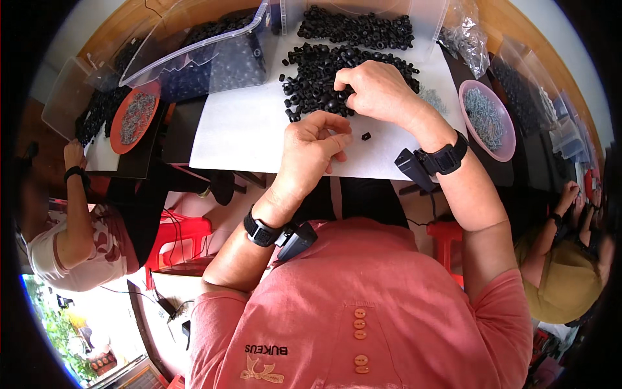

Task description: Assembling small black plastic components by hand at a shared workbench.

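A heap of small black plastic parts [317,76] lies on a white sheet [227,129] in front of me. My right hand [382,94] is over the heap's near right side, fingers curled down among the parts. Whatever its fingertips grip is hidden. Closer to me, at the heap's near left edge, my left hand [311,150] is closed, with thumb and fingers bent together. Anything inside it is too small or covered to make out. One loose black part [366,136] sits on the sheet between my hands.
Behind the heap a clear bin [431,19] lies tipped, spilling black parts. A larger clear tub [214,71] stands at left. Small metal pieces fill an orange bowl [153,110] and a pink bowl [508,129]. Co-workers' hands [74,154] are at left and others at far right.
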Demonstrator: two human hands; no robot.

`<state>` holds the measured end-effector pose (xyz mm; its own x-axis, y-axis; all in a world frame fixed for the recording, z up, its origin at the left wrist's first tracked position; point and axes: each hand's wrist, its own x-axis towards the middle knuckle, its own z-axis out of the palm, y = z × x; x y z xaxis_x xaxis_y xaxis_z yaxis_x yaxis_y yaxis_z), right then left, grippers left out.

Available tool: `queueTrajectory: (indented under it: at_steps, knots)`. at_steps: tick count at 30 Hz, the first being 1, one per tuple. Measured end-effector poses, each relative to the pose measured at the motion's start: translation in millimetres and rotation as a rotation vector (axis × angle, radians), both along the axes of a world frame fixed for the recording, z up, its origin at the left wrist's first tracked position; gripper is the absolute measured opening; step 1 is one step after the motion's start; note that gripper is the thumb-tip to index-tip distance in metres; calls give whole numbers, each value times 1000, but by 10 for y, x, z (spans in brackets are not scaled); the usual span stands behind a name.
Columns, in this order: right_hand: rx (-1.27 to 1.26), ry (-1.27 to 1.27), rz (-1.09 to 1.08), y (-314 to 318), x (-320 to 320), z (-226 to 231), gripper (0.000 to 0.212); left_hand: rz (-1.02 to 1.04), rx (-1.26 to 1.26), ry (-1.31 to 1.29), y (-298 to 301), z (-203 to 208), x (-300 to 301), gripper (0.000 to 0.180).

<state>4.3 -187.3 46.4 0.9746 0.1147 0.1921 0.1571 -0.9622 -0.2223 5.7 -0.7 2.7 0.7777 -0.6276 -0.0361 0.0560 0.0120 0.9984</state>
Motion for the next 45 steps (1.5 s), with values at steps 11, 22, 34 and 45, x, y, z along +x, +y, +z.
queueTrajectory:
  at_steps: [11, 22, 34, 45]
  knots:
    - [47, 55, -40, -22, 58, -11, 22, 11, -28, 31, 11, 25, 11, 29]
    - [-4, -6, -11, -47, 38, -100, 14, 150, -253, 69, 10, -28, -78, 13]
    - [99, -163, -67, -154, -76, -26, 6, 263, -264, 57, 51, 14, -71, 9]
    - [52, 54, -23, -109, -24, -9, 18, 157, -283, -10, 39, -55, -110, 8]
